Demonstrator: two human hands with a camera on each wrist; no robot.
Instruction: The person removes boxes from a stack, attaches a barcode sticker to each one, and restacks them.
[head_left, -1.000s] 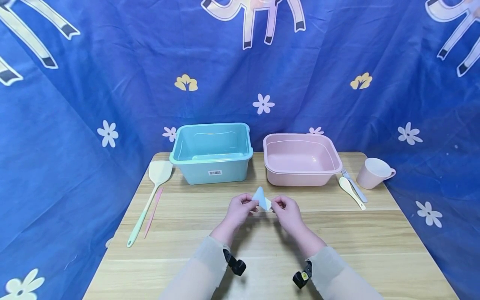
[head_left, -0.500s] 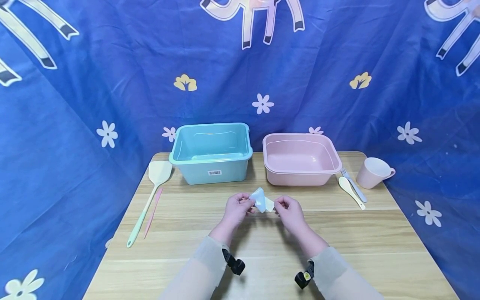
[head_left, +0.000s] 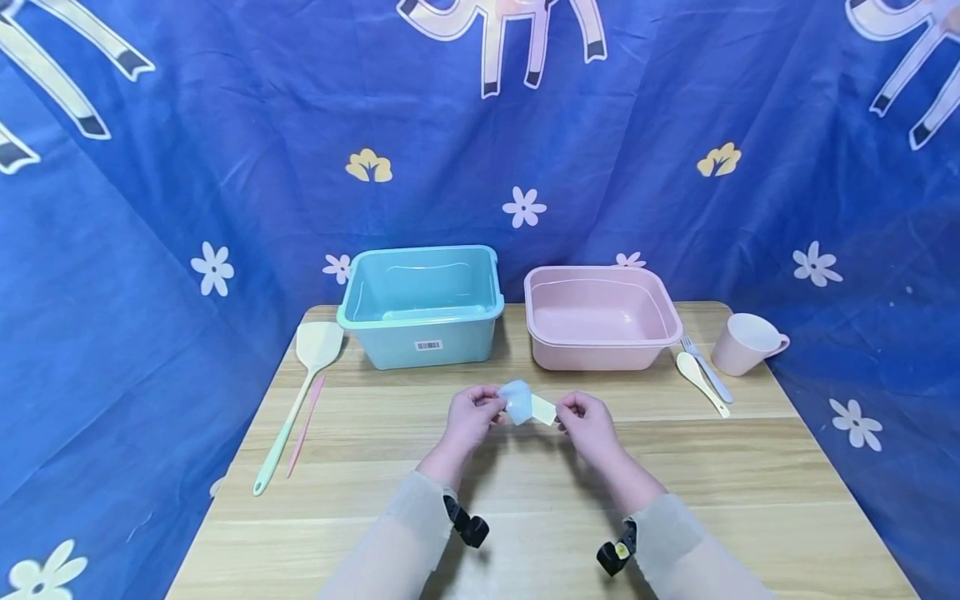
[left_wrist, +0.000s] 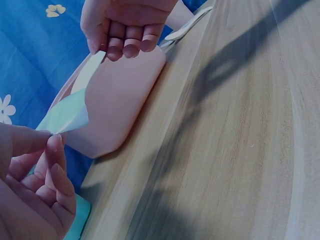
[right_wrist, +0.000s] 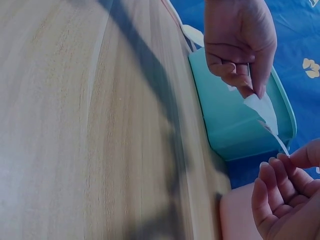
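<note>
Wooden table point(head_left: 525, 500), backed by a blue flowered cloth point(head_left: 187, 167). Above its middle, a small pale blue-white sheet point(head_left: 525, 407) is held in the air between two hands: the left hand point(head_left: 471, 417) pinches its left end between thumb and forefinger, the right hand point(head_left: 588, 423) pinches its right end likewise, remaining fingers of both curled. The sheet hangs clear of the tabletop, in front of the two tubs. Teal tub point(head_left: 422, 304), rear left of centre, barcode label on its front wall; nothing seen inside. Pink basin point(head_left: 602, 317), just beside it to the right; nothing seen inside. Pink cup point(head_left: 746, 343), far right, tilted, interior not visible enough to tell. Between basin and cup: fork point(head_left: 705, 367) and cream spoon point(head_left: 701, 382), lying side by side. Left of the teal tub: a pale spatula point(head_left: 300, 392) with a green handle, and a pink stick point(head_left: 307, 421) just beside it.
</note>
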